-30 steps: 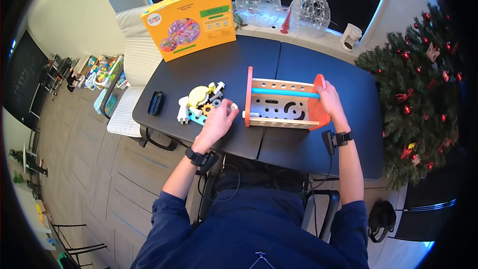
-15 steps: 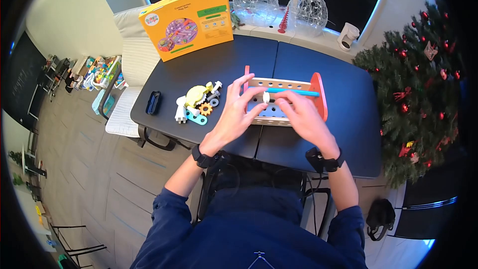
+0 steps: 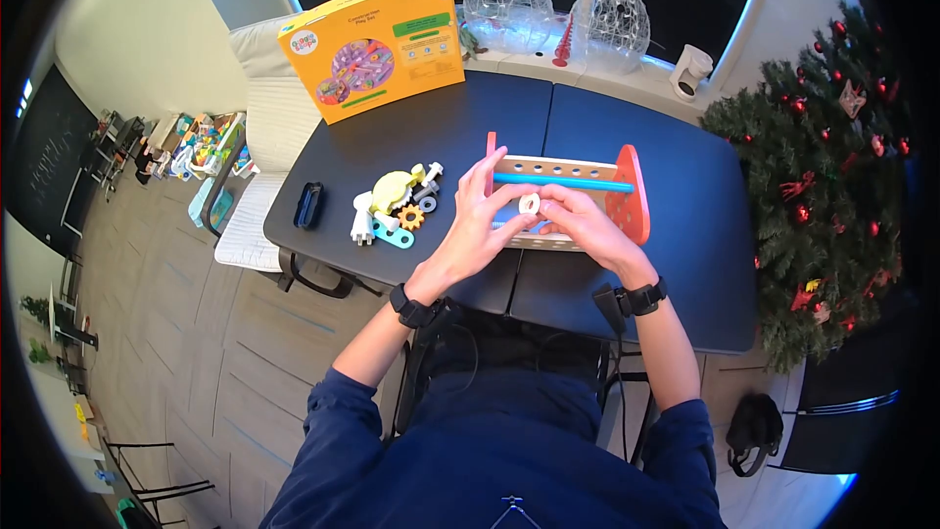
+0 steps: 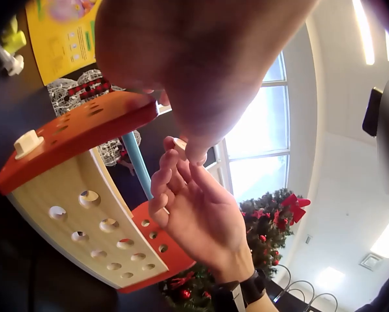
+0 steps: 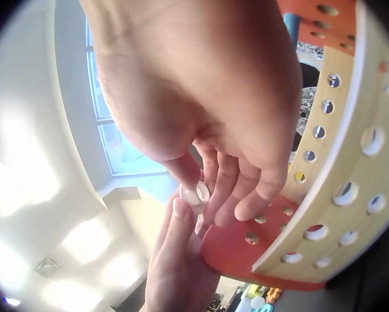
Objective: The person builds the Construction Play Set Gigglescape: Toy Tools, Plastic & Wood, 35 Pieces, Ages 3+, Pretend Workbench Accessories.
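Observation:
A small cream nut (image 3: 530, 204) with a round hole is pinched between both hands over the toy toolbox. My left hand (image 3: 472, 230) holds it from the left between thumb and fingertips. From the right, my right hand (image 3: 595, 231) pinches the same nut; the right wrist view shows the ring (image 5: 196, 194) between the fingertips. Behind the hands stands the toolbox, with perforated wooden sides (image 4: 84, 214), red end panels (image 3: 632, 196) and a blue bar (image 3: 563, 180). A cream bolt head (image 4: 28, 144) sticks out of one end panel. Both hands cover part of the box.
Left of the hands lies a pile of toy parts: a yellow piece (image 3: 394, 190), an orange gear (image 3: 410, 217), a teal strip (image 3: 394, 235), and white pieces (image 3: 363, 220). A dark case (image 3: 308, 206) lies further left. The yellow box (image 3: 377, 49) stands at the back left.
The left hand has come from beside the parts pile to the toolbox with the nut. The right hand has left the red end panel and joined it. The nut now shows its hole.

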The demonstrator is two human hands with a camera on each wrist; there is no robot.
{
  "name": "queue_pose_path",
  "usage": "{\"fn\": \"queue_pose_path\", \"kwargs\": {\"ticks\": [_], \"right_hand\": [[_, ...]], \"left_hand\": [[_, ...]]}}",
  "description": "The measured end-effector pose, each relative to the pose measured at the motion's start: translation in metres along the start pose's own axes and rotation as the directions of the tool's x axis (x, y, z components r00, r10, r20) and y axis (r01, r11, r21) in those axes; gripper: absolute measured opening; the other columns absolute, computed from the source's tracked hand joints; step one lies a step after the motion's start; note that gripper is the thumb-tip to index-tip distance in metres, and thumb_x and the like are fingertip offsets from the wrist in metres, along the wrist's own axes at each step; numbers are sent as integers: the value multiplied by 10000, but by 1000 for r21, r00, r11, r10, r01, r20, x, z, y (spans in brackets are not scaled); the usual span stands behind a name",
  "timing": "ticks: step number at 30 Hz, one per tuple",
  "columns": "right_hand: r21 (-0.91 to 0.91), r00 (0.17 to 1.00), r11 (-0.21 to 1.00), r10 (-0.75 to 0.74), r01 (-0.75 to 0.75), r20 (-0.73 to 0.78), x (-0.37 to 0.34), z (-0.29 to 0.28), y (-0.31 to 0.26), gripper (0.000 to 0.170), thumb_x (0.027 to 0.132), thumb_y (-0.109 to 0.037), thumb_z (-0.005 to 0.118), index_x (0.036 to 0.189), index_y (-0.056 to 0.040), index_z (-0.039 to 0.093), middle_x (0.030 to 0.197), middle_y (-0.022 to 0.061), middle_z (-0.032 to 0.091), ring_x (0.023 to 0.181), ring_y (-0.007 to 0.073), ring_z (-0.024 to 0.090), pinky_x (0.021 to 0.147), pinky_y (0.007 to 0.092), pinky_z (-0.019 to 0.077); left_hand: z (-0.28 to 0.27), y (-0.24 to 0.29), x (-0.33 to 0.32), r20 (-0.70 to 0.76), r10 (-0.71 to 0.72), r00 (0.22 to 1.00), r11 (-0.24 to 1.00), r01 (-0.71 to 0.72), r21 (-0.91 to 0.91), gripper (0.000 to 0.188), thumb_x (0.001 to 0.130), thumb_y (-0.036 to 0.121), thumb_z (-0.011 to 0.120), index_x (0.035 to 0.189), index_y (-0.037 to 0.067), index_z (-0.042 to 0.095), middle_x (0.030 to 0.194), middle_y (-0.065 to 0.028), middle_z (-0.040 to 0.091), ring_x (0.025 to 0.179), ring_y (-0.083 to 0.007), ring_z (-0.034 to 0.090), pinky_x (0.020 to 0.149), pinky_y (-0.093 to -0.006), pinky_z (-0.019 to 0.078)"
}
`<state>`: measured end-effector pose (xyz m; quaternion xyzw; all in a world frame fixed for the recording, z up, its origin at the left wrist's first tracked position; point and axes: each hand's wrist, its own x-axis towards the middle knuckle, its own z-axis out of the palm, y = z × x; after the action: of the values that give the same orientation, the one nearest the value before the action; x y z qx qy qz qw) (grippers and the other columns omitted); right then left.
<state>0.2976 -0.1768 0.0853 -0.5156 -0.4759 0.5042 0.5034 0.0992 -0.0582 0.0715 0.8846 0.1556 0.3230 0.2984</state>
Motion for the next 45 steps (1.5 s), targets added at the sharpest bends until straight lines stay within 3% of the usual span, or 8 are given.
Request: {"fn": "queue_pose_path", "kwargs": {"ticks": [3, 7, 12, 16, 20, 29, 40, 45], "right_hand": [[-85, 1000, 996, 14, -12, 19, 5, -6, 10, 328, 1128, -236, 591, 1366, -14, 632, 1227, 63, 709, 1132, 151, 688, 960, 329, 562], [-491, 995, 869, 21, -66, -97, 15, -6, 19, 325, 1057, -210, 671, 1302, 2, 675, 1177, 146, 765, 1130, 249, 737, 975, 374, 571], [-646, 970, 723, 179, -243, -165, 36, -6, 20, 363, 987, -257, 727, 1236, 7, 731, 1157, 176, 804, 1134, 309, 758, 991, 411, 568], [-648, 967, 718, 183, -254, -177, 44, -5, 36, 356, 973, -267, 736, 1215, -7, 752, 1154, 152, 812, 1131, 296, 760, 997, 418, 565], [-662, 969, 707, 185, -249, -166, 42, -2, 39, 331, 967, -241, 732, 1204, -11, 755, 1146, 151, 813, 1127, 296, 762, 989, 421, 568], [-706, 975, 675, 191, -215, -114, 48, 6, 39, 344, 963, -223, 726, 1229, -5, 740, 1135, 154, 813, 1134, 285, 759, 986, 412, 569], [-677, 979, 707, 147, -204, -141, 37, 18, 45, 259, 972, -220, 737, 1015, 29, 794, 1207, 109, 765, 1100, 327, 722, 977, 443, 550], [-667, 982, 721, 143, -187, -120, 35, 16, 51, 271, 1002, -247, 712, 1083, 5, 771, 1057, 148, 790, 1022, 336, 739, 909, 461, 557]], "left_hand": [[1, -4, -3, -17, -91, 996, 993, 90, -82, 578, 1016, 297, 729, 1548, 164, 544, 1758, -218, 203, 1621, -415, 201, 1307, -538, 205], [0, -28, -6, -70, -303, 950, 914, 269, -304, 780, 1049, 417, 678, 1658, 86, 320, 1760, -283, 117, 1650, -427, 109, 1315, -523, 192], [11, -67, -3, 207, -496, 843, 511, 477, -716, 1042, 1022, 637, 650, 1711, 66, 116, 1774, -257, 95, 1665, -356, 66, 1332, -495, 102], [10, -58, 1, 338, -465, 818, 369, 526, -766, 1084, 1011, 584, 698, 1721, 99, 38, 1776, -195, 143, 1652, -320, 114, 1317, -489, 150], [6, -45, 0, 383, -379, 843, 358, 515, -779, 989, 1025, 438, 707, 1721, 158, 61, 1752, -112, 213, 1605, -274, 217, 1284, -471, 233], [25, -46, -15, 230, -339, 912, 432, 368, -823, 868, 1063, 400, 594, 1699, 85, 94, 1727, -150, 205, 1649, -293, 131, 1325, -472, 155], [29, -39, -31, 144, -312, 939, 558, 304, -772, 916, 1016, 475, 606, 1683, 62, 133, 1700, -176, 244, 1628, -316, 198, 1308, -476, 219], [27, -36, -34, 146, -327, 934, 559, 315, -767, 927, 1007, 481, 613, 1683, 58, 141, 1695, -183, 258, 1622, -318, 216, 1303, -476, 230]]}}
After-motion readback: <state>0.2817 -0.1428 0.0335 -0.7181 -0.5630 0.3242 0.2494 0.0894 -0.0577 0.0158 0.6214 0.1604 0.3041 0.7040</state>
